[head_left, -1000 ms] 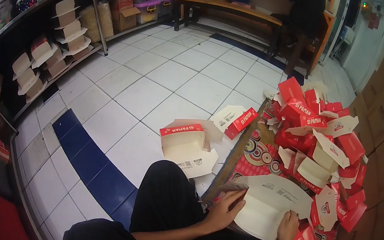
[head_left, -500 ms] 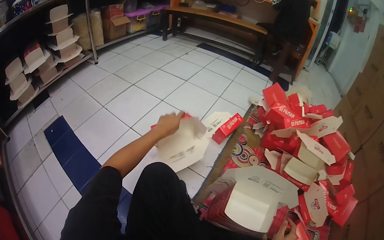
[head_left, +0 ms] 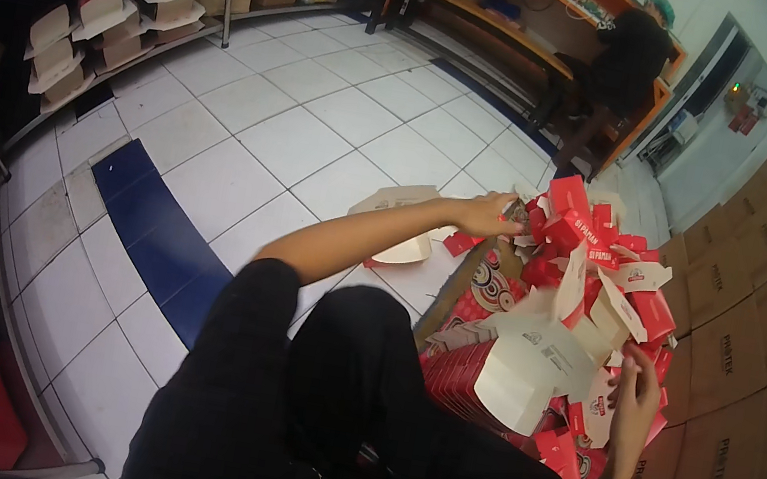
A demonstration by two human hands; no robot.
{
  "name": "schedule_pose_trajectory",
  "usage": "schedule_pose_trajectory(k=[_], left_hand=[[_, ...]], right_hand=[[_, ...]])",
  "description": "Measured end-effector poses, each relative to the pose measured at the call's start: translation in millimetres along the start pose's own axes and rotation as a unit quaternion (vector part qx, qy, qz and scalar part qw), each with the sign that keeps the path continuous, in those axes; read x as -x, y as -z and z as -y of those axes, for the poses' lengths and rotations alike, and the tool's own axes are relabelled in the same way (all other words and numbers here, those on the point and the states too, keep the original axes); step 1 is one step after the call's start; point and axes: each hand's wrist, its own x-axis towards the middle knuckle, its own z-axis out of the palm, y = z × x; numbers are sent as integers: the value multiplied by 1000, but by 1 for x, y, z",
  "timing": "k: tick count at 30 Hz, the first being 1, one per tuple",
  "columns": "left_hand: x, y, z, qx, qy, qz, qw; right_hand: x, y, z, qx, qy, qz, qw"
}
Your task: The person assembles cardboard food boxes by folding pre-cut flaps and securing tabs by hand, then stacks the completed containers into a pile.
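My left hand (head_left: 487, 214) reaches out at the left edge of a heap of red and white cardboard food boxes (head_left: 576, 229), thumb and fingers apart with nothing held. Beneath that forearm an open box (head_left: 402, 249) lies on the tiles, its pale inside partly hidden. My right hand (head_left: 640, 384) is raised by the right side of the heap, fingers loosely bent and apart, near some open boxes; I see nothing in it. Between my hands and close to my knee sits a stack of nested open boxes (head_left: 514, 378), pale inside and red outside.
The heap rests on a patterned mat (head_left: 493, 286). Brown cartons (head_left: 729, 358) are piled along the right. Shelving at left holds opened boxes (head_left: 59, 58). A person in dark clothes (head_left: 628, 62) is at an orange workbench (head_left: 482, 15) at the back.
My left hand has let go of the open box on the floor and moved right to the heap. My right hand has risen from beside the nested stack. The view has turned.
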Motion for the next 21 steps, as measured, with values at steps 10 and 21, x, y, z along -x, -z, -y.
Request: schedule_pose_trajectory(k=[10,21], left_hand=[[494,-184,49,-214,389,-196,874],[582,-253,24,-286,461,-4,840]], right_hand=[[-178,-156,36,148,209,181,950],[-244,-436,2,264,317,497,763]])
